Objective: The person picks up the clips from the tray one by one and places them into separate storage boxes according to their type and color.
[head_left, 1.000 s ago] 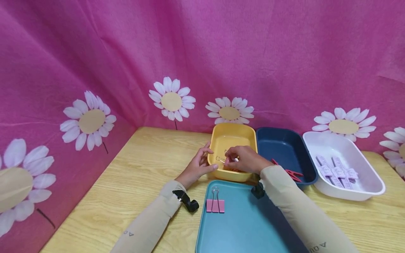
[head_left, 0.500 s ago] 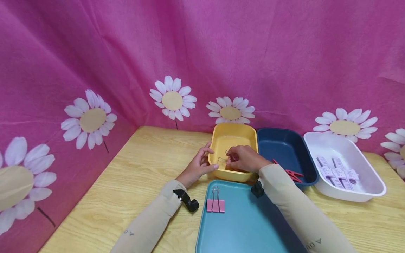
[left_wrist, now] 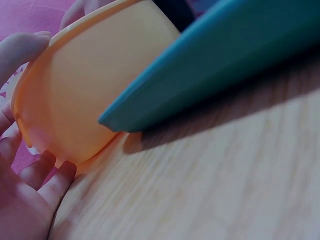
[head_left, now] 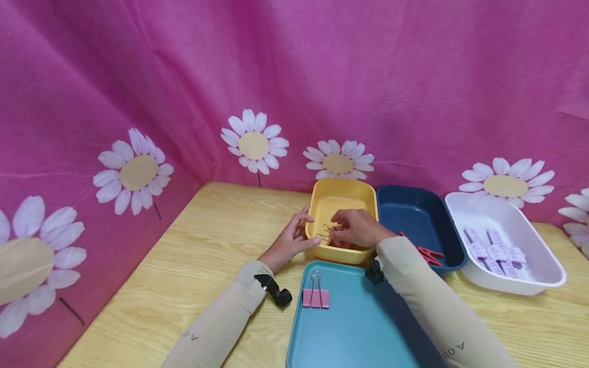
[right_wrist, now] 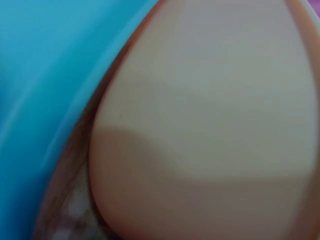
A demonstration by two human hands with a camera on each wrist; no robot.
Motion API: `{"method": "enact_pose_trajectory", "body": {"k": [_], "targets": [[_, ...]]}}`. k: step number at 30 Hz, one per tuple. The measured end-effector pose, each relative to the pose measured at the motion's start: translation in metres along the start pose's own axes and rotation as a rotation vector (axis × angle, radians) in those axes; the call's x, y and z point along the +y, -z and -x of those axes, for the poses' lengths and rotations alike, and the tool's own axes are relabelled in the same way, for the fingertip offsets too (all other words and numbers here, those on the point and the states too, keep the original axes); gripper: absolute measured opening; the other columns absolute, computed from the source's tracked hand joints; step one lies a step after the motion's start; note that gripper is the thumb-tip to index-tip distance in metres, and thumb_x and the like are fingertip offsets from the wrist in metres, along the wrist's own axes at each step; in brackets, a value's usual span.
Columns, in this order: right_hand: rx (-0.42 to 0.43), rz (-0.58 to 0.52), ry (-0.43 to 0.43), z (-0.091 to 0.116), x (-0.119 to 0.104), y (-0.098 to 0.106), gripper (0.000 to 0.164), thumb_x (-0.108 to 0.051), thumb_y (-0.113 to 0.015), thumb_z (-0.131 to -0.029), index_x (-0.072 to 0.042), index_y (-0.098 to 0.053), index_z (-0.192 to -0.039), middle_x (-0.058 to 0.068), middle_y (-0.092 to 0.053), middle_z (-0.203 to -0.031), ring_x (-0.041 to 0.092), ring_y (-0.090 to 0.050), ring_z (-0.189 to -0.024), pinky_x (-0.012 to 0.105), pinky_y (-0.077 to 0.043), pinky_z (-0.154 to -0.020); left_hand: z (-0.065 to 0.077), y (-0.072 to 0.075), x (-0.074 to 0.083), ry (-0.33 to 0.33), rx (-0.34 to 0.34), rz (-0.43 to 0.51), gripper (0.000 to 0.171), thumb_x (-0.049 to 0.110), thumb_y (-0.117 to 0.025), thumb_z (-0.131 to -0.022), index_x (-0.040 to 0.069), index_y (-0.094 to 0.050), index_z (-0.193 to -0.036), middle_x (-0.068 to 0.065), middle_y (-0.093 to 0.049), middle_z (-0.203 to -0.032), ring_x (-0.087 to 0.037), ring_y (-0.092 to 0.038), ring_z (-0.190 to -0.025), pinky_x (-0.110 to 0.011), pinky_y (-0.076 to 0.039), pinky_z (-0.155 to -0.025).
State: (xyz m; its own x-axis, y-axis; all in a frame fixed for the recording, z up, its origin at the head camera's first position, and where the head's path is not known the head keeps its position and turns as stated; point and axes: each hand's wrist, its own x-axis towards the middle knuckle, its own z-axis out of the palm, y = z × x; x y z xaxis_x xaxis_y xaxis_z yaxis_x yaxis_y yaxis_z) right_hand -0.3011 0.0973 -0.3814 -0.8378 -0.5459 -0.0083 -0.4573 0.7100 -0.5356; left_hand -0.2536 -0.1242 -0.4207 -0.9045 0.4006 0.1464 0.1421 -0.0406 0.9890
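Observation:
My left hand [head_left: 289, 243] holds the near-left corner of a yellow bin [head_left: 342, 255], its thumb at the front rim and its fingers along the side. In the left wrist view the fingers [left_wrist: 57, 182] lie against the bin's outer wall. Inside the bin is a reddish pile [head_left: 345, 245], with wire handles of binder clips [head_left: 324, 234] showing beside it. My right hand [head_left: 359, 227] hovers low over this pile, fingers loosely bent and apparently holding nothing; the hand hides part of it. The right wrist view shows only the bin's wall [right_wrist: 210, 100] up close.
A teal tray [head_left: 354, 327] in front carries one pink binder clip [head_left: 316, 298]. To the right stand a navy bin [head_left: 414, 197] with red clothespins [head_left: 430, 254] and a white bin [head_left: 511, 286] with several lilac clips [head_left: 497, 253]. A pink flowered cloth [head_left: 294, 76] hangs behind.
My right hand has loosened from a pink binder clip, which now lies lower in the yellow bin, and more of the reddish pile shows. The left hand keeps its place.

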Motion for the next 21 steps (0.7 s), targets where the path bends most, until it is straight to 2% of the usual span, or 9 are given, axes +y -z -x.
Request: {"method": "enact_pose_trajectory", "body": {"k": [8, 15, 21], "targets": [[0.011, -0.002, 0.018, 0.005, 0.001, 0.003, 0.044, -0.028, -0.074, -0.085, -0.001, -0.062, -0.119, 0.013, -0.068, -0.106, 0.024, -0.063, -0.096, 0.043, -0.055, -0.086, -0.001, -0.001, -0.001, 0.006, 0.0, -0.014, 0.053, 0.007, -0.068, -0.088, -0.001, -0.037, -0.13, 0.002, -0.006, -0.162, -0.026, -0.022, -0.144, -0.038, -0.03, -0.113], [0.028, -0.016, 0.038, 0.012, -0.002, 0.007, 0.045, -0.028, -0.073, -0.087, -0.002, -0.06, -0.121, 0.013, -0.067, -0.109, 0.025, -0.062, -0.099, 0.043, -0.054, -0.088, -0.012, 0.004, -0.024, -0.004, 0.024, -0.022, 0.053, 0.01, -0.069, -0.089, 0.002, -0.037, -0.132, 0.011, -0.009, -0.161, -0.022, -0.024, -0.143, -0.035, -0.03, -0.113], [0.054, -0.03, 0.034, 0.023, -0.01, 0.015, 0.049, -0.033, -0.073, -0.086, -0.004, -0.06, -0.123, 0.014, -0.066, -0.112, 0.025, -0.06, -0.1, 0.044, -0.054, -0.086, -0.012, 0.004, -0.026, -0.022, 0.037, -0.04, 0.051, 0.01, -0.068, -0.089, 0.005, -0.039, -0.131, 0.013, -0.012, -0.16, -0.02, -0.029, -0.141, -0.034, -0.032, -0.112]]}}
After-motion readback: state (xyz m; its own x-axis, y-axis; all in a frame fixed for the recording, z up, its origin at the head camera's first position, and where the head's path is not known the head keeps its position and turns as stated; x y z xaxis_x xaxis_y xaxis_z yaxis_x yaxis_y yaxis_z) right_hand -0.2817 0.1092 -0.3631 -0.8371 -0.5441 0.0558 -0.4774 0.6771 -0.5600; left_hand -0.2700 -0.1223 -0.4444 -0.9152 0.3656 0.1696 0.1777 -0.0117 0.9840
